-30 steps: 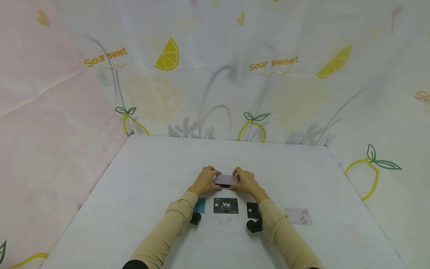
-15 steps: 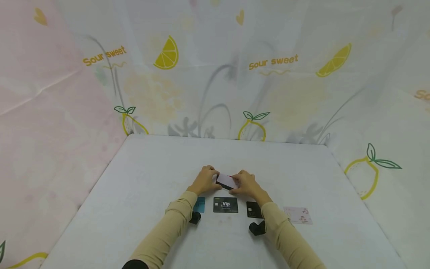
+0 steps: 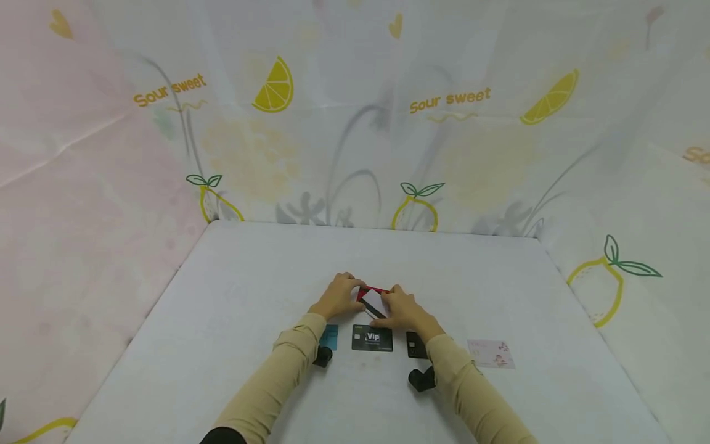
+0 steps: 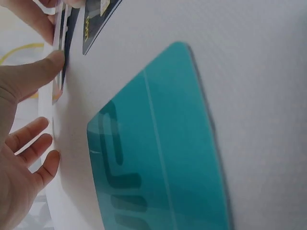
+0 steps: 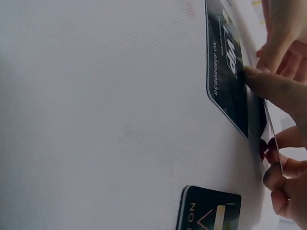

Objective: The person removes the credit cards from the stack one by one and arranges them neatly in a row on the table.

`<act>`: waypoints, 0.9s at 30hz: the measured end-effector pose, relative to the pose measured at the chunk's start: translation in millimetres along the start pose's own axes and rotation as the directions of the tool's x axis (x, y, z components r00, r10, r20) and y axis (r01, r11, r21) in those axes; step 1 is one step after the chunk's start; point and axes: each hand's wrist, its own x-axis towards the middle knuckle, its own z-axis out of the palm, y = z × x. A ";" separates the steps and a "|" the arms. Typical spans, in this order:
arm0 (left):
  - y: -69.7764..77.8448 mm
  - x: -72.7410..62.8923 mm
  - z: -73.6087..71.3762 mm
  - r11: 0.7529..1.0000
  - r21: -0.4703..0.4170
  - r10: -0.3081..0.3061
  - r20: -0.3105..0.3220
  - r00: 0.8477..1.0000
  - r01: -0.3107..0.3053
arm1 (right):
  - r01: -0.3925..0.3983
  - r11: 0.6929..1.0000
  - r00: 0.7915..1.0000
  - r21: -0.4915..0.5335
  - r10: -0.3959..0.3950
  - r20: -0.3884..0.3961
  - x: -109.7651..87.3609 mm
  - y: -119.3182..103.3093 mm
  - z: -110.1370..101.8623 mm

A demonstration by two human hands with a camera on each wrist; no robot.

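My left hand grips the left end of a red card beyond the row of cards. Over that red card lies a white card with a black stripe, turned at a slant. My right hand pinches the white card from the right, thumb on the near side and fingers on the far side. In the right wrist view the right thumb overlaps the dark Vip card. Thin card edges show beside the left thumb in the left wrist view.
Nearer the body, a teal card lies left of the Vip card, partly behind the left sleeve. A black card sits by the right forearm, and a pink flowered card lies farther right. Printed cloth walls surround the white tabletop.
The white card has turned from level to slanted, and the red card beneath has come into sight. My right hand has moved a little nearer the body; the left has hardly moved.
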 end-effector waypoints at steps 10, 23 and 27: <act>7.1 3.8 -7.6 1.000 -0.011 0.013 0.104 0.995 -0.012 | 0.039 0.998 0.999 0.046 -0.038 -0.009 4.6 0.6 -11.3; 16.8 12.0 -15.1 0.998 0.027 0.063 0.004 0.998 -0.063 | 0.006 0.999 0.996 0.041 -0.003 -0.091 -0.6 18.3 -36.2; 19.3 15.2 -16.3 0.997 0.008 0.074 -0.028 0.997 -0.074 | 0.004 0.998 0.994 0.061 0.002 -0.108 -4.7 24.8 -43.5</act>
